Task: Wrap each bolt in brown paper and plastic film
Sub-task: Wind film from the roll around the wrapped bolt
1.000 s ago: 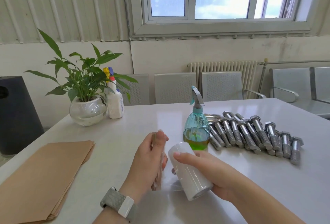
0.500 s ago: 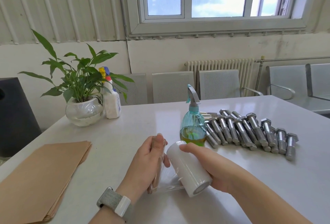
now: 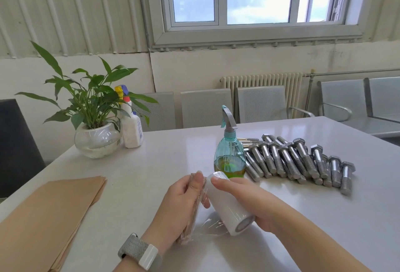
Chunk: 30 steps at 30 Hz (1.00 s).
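- You are on the film stage for one bolt: your left hand (image 3: 179, 204) grips the paper-wrapped bolt (image 3: 191, 213), fingers curled round it, held just above the worktop (image 3: 151, 163) in front of you.
- Your right hand (image 3: 244, 200) grasps the roll of plastic film (image 3: 229, 204), fingers wrapped over its top, the roll pressed right against the bundle.
- A clear stretch of film (image 3: 211, 227) runs from the roll to the lower end of the bundle and looks crumpled there.
- Next, by my reading, you need to carry the roll round the bundle while keeping the film taut, then tear it off; slack would leave loose folds.
- The unwrapped bolts (image 3: 298, 161) lie in a row to your right, behind the spray bottle (image 3: 229, 152); the stack of brown paper (image 3: 49, 213) sits to your left.
- Against half a second ago, the roll has closed in on the bundle, shortening the open span of film, and your view has tipped slightly; the bolts and paper have not moved.
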Tool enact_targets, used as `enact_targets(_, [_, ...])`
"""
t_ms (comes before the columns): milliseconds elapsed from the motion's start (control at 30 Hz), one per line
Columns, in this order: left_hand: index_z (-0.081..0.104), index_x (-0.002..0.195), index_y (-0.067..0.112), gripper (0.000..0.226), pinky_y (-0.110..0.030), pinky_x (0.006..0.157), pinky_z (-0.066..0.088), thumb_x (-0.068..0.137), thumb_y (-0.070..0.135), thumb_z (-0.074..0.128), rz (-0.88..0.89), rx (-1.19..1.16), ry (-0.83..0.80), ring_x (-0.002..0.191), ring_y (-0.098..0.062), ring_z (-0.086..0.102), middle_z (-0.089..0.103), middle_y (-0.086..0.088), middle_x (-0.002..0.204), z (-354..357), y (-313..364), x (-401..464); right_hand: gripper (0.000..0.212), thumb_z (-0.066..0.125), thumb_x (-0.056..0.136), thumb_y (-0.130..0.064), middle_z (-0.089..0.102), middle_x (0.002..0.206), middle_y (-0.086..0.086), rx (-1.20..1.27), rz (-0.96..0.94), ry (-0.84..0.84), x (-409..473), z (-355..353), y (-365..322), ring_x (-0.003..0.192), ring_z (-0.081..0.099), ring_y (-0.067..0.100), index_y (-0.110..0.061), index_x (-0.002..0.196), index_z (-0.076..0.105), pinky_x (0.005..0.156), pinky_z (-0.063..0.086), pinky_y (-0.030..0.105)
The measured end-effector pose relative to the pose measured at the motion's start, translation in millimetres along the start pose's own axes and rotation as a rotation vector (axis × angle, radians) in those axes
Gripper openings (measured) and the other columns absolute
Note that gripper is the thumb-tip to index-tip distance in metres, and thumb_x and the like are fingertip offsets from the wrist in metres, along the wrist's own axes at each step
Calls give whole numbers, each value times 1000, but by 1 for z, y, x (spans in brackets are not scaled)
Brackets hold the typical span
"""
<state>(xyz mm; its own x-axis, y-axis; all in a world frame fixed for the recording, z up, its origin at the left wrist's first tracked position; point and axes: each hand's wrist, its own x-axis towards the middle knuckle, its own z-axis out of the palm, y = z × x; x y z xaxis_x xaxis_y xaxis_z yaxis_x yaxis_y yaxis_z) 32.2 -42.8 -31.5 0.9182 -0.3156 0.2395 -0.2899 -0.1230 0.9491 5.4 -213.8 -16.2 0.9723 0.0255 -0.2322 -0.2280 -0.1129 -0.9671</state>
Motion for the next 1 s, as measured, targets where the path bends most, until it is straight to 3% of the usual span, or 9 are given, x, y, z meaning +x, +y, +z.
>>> enact_targets(100, [66,84,9,61,-16,58,40,87,65,41,-11,-21,-14,57,-10,49,59,2,65,1,-1,-1,55,68,82,-57,68,106,16,-11,27,19,0,1,1,85,67,27,-13,114,63,73,55,41])
enact_targets(233, [76,92,28,51,-18,60,45,101,53,33,-132,-139,4,59,-4,58,66,7,67,4,-1,0,60,72,77,-56,66,104,16,30,23,17,0,4,1,96,69,34,-11,116,63,78,57,46])
enact_targets(333, [76,99,15,46,-26,63,43,103,40,38,-228,-337,69,59,-11,52,58,-3,69,6,-1,3,61,75,66,-53,68,82,9,117,-12,-19,-1,6,-1,71,68,24,-8,106,66,63,55,34])
enact_targets(433, [76,100,24,39,-28,58,42,99,40,42,-272,-467,93,59,-13,50,53,-5,70,6,2,3,45,74,75,-43,67,70,1,206,-61,-44,-1,9,1,63,65,17,-7,101,67,60,53,30])
enact_targets(567, [72,108,29,30,-30,57,47,98,42,46,-294,-685,72,66,-17,53,57,-9,82,6,5,3,45,74,80,-41,75,88,5,212,-134,-24,-2,18,3,78,72,19,-8,110,66,65,56,28])
enact_targets(700, [66,113,30,37,-33,62,53,83,49,56,-220,-756,58,82,-25,55,59,-10,101,8,4,3,69,84,74,-45,70,111,16,245,-168,95,-1,31,6,95,72,30,-7,124,54,80,59,44])
enact_targets(833, [66,113,27,32,-31,64,57,86,42,57,-120,-754,87,84,-17,71,70,-2,95,7,2,5,74,80,64,-53,69,113,8,251,-243,151,-1,42,6,101,69,24,-17,123,55,90,56,50])
enact_targets(933, [66,113,31,27,-31,67,57,88,40,59,-94,-703,130,88,-19,72,72,-2,96,11,3,5,68,73,63,-68,70,105,-7,162,-326,250,-1,50,9,96,69,8,-25,114,57,87,57,41])
enact_targets(1000, [67,113,40,27,-29,69,57,87,40,62,-68,-639,224,88,-14,72,72,4,94,18,3,3,67,55,67,-86,69,96,-15,114,-343,346,0,54,11,85,66,-4,-31,106,54,81,55,34])
